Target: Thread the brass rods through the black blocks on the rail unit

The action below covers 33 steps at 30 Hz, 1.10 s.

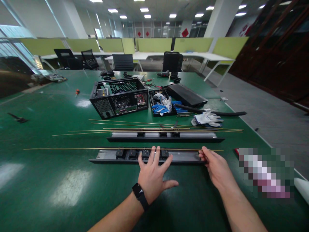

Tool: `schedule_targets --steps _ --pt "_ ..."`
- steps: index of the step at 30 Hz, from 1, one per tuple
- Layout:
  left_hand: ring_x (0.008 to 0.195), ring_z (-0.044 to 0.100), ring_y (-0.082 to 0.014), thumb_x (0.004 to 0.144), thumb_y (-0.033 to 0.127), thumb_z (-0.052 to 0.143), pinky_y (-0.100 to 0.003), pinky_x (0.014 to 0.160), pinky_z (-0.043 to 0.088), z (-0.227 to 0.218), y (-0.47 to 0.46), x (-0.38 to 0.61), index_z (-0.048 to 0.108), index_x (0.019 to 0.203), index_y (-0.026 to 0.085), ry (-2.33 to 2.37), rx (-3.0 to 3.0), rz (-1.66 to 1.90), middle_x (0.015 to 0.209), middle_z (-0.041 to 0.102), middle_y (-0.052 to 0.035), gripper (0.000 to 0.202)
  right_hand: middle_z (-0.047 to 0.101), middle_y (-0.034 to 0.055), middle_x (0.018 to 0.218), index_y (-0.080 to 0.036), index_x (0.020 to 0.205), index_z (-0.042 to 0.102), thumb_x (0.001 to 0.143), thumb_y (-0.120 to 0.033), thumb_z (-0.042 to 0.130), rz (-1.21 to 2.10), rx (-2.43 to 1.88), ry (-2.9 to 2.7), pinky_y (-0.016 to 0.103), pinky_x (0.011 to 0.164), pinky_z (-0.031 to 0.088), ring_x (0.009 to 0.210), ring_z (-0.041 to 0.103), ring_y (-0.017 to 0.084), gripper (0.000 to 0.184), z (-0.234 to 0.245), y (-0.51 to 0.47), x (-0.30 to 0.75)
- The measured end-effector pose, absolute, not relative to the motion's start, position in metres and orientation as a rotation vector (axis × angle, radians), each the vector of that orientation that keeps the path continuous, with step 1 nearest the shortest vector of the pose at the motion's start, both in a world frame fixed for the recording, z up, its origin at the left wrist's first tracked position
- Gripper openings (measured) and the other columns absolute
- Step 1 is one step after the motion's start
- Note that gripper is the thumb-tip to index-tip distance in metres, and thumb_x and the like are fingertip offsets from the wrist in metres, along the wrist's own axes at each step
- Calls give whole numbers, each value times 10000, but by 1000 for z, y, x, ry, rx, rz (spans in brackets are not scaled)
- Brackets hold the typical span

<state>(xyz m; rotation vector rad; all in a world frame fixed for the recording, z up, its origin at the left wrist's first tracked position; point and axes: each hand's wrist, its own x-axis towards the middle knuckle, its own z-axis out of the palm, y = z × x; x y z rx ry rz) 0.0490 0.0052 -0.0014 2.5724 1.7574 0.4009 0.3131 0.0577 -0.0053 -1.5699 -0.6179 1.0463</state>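
Note:
My left hand (153,175) lies flat and open, fingers spread, on the near long black power strip housing (106,157), its fingertips on the black socket modules (145,153). My right hand (216,166) grips the right end of that housing with curled fingers, beside a thin brass rod (72,149) that runs along its far edge. A black watch is on my left wrist. A second black housing (193,138) lies parallel just beyond, with several brass rods (120,129) along and behind it.
An open black computer case (118,96) stands on the green table (48,180), with a black tray of blue-and-white gloves (163,104), a black cover panel (187,95), a black hose (217,112) and loose gloves (207,119) to its right. Office chairs and desks stand behind.

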Motion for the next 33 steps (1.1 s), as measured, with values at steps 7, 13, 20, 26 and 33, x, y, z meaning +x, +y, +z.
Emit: schedule_targets --steps 7,13,20,26,33 --pt "1550 297 -461 762 888 589 -834 1132 191 -2 5 50 369 1589 495 1761 2552 381 1708 323 -172 942 708 64 786 -172 791 774 609 -646 908 1039 -1572 -608 292 584 360 697 553 157 526 -6 59 313" --pt "1559 295 -440 784 900 533 -841 1124 193 -2 6 49 359 1593 491 1750 2570 397 1706 321 -186 923 713 75 787 -165 780 764 622 -645 894 1020 -1582 -632 299 575 367 679 562 159 521 -6 60 312" --pt "1567 284 -430 777 915 514 -840 1126 189 -2 5 49 373 1587 489 1754 2571 396 1709 314 -188 925 722 75 802 -169 799 770 678 -593 881 1027 -1565 -636 292 569 366 684 571 157 454 -8 59 314" --pt "1544 302 -466 761 888 595 -837 1124 206 -1 5 49 396 1577 491 1767 2565 381 1709 324 -163 928 725 81 816 -175 797 767 690 -599 868 1015 -1561 -656 296 557 363 681 577 164 448 -8 58 314" --pt "1545 302 -458 791 901 531 -847 1108 208 -2 5 48 402 1577 478 1758 2575 398 1704 326 -179 902 721 82 810 -170 791 767 649 -620 881 1007 -1573 -648 288 561 362 692 564 163 486 -5 58 312"
